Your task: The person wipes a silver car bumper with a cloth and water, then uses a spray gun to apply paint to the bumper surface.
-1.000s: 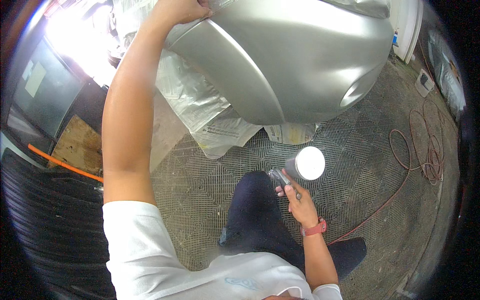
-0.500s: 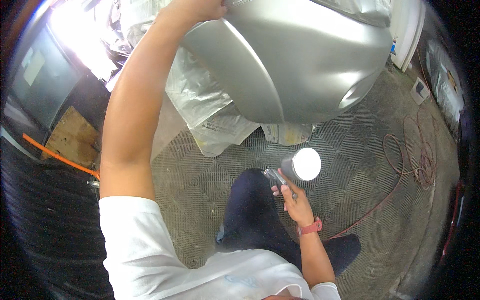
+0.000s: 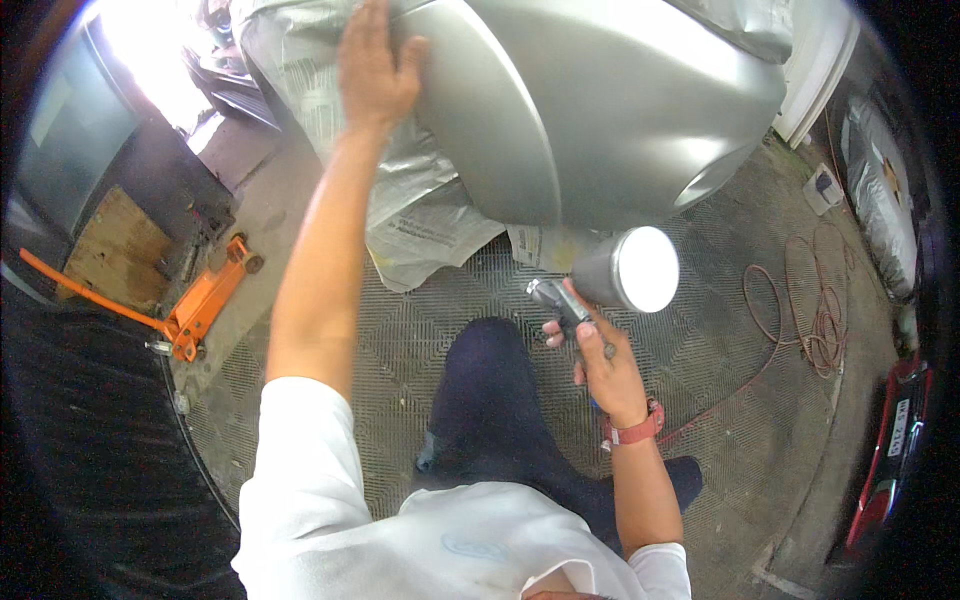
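Note:
My right hand point(image 3: 603, 365) is wrapped round the grip of a metal spray gun point(image 3: 562, 300). The gun carries a grey cup with a white round lid point(image 3: 648, 268), tilted to the right, and its nozzle points left. Beyond it is a large silver-painted car body panel point(image 3: 630, 110) with a round recess near its right end. My left hand point(image 3: 380, 75) lies flat with the thumb apart, over newspaper masking sheets point(image 3: 425, 235) beside the panel's left edge. It holds nothing that I can see; whether it presses on the paper I cannot tell.
An orange floor jack point(image 3: 205, 305) stands at the left by a wooden board point(image 3: 125, 250). A thin red hose point(image 3: 785, 330) lies coiled on the ridged floor mat point(image 3: 390, 360) at the right. Farther right are a white container point(image 3: 823, 190) and a plastic-wrapped item point(image 3: 880, 200).
My left hand has come off the panel's upper edge and moved left and nearer, over the masking paper. My right hand has raised the spray gun a little toward the panel.

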The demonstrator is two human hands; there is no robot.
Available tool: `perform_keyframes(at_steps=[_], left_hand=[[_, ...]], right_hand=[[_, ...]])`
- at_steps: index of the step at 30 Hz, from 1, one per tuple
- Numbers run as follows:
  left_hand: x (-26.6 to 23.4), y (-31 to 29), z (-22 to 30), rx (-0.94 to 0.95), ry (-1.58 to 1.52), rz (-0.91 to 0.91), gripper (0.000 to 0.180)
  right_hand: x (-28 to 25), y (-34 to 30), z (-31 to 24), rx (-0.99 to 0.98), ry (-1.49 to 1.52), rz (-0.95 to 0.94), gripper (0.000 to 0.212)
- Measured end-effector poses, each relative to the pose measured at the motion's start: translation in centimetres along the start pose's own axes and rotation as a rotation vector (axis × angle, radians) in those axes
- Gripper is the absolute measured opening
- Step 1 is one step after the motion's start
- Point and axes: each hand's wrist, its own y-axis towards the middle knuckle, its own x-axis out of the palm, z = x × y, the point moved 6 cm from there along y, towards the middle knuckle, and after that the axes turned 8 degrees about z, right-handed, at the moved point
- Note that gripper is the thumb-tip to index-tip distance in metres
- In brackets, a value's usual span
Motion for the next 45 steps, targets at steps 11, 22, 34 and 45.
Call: perform_keyframes(at_steps=[11,22,34,45], left_hand=[[6.4,-33.6,24.4,-0.443,-0.22,-0.435,0.109],[4.6,-4.7,5.7,-0.619,-0.027,0.286,0.079],[5.6,-6.1,6.4,-0.952,-0.244,0.13,0.095],[8.0,-31.0,22.8,-1.193,-0.323,-0.075,0.11]], right_hand=[[-0.4,0.6,-5.8,-0.098,0.017,0.055,0.079],[1.6,2.4,-10.0,-0.098,-0.009,0.123,0.073],[0.7,2.1,-8.6,-0.116,-0.016,0.144,0.073],[-0.7,-0.1,-2.6,-0.007,-0.024,0.19,0.075]])
